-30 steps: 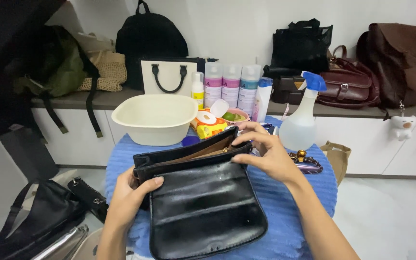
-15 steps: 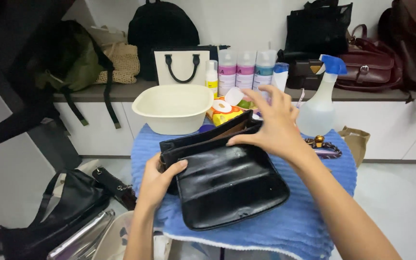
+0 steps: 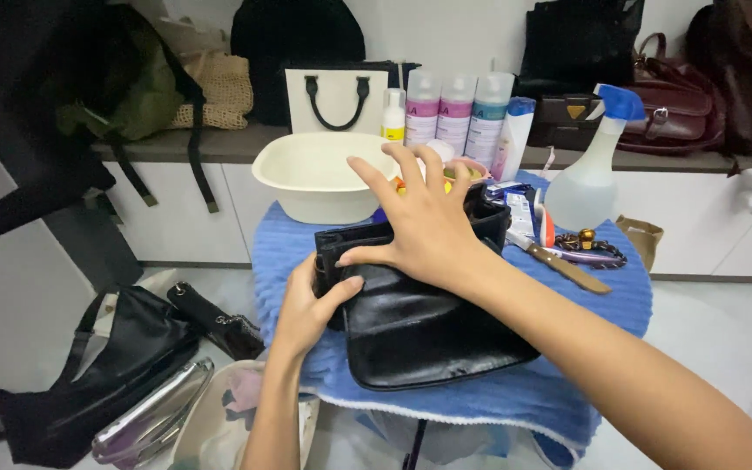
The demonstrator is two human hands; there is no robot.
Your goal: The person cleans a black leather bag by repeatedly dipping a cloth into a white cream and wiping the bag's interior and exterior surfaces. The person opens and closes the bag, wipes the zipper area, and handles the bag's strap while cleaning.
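Note:
A black leather handbag point(image 3: 428, 335) lies on a blue towel point(image 3: 524, 396) that covers a small table. My left hand point(image 3: 311, 309) grips the bag's left end, thumb on its front face. My right hand point(image 3: 419, 218) rests flat over the bag's top edge with the fingers spread, reaching across from the right. The bag's opening is hidden under that hand.
A cream basin point(image 3: 319, 174), a spray bottle point(image 3: 589, 170), several pink and blue bottles point(image 3: 459, 109), a knife point(image 3: 559, 261) and a small cream tote point(image 3: 337, 100) stand behind. More bags line the grey shelf point(image 3: 219, 144). A black bag point(image 3: 106, 365) lies on the floor at left.
My right hand has slid left, from the bag's right end to lie flat over its top edge. The view has moved closer and shifted right.

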